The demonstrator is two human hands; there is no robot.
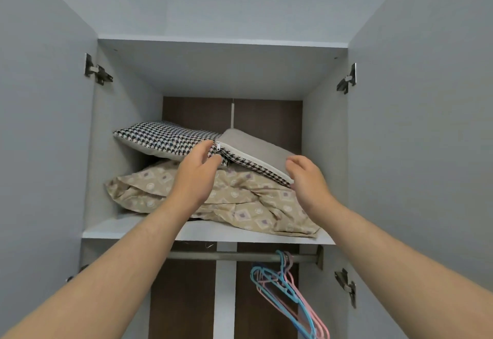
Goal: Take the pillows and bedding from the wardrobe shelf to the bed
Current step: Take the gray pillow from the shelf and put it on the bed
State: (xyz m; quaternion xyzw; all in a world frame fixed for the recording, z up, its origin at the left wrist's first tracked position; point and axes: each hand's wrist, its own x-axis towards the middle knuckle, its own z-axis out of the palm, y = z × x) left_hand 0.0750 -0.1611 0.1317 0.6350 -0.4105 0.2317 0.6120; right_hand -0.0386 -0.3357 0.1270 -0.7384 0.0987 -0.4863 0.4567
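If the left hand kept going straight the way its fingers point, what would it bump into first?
Probably the zipped corner of the grey-topped pillow with a houndstooth edge, just past the fingertips of the left hand. The black-and-white houndstooth pillow lies right beside it, so depth leaves doubt.

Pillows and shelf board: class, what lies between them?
Crumpled beige bedding: the houndstooth pillow and the grey pillow rest on it, and it rests on the shelf board, as the head view shows.
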